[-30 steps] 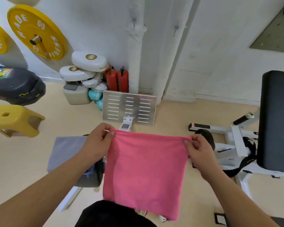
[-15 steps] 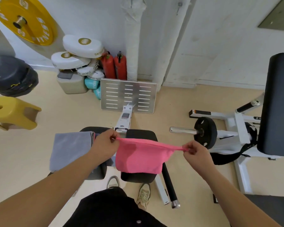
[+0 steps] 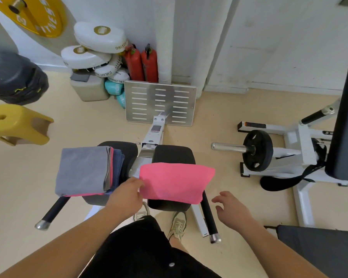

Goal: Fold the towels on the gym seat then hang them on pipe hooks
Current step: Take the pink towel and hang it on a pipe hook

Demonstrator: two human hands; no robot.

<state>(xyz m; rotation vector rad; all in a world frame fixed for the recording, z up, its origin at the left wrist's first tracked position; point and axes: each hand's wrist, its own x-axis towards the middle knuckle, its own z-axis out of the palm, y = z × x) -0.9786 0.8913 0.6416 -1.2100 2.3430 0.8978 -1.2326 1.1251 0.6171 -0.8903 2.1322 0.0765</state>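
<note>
A pink towel (image 3: pixel 175 182), folded over, lies across the right black seat pad (image 3: pixel 173 153) and hangs past its right edge. My left hand (image 3: pixel 127 194) is at the towel's left edge and pinches it there. Clear of the towel, my right hand (image 3: pixel 229 205) hovers to its lower right with fingers spread and nothing in it. A stack of folded towels (image 3: pixel 82 169), grey on top of pink and blue, sits on the left seat pad (image 3: pixel 127 151). The white wrapped pipe (image 3: pixel 165 37) stands against the wall behind; its hooks are out of view.
A slotted metal footplate (image 3: pixel 160 103) stands beyond the seat. A black weight plate on a bar (image 3: pixel 257 150) and a white machine frame lie to the right, beside a tall black pad (image 3: pixel 346 117). A yellow stool (image 3: pixel 16 123) is at left; red fire extinguishers (image 3: pixel 143 63) by the pipe.
The pink towel went from held up and spread, to folded over, to lying on the right seat pad. My right hand has let go of it and pulled back.
</note>
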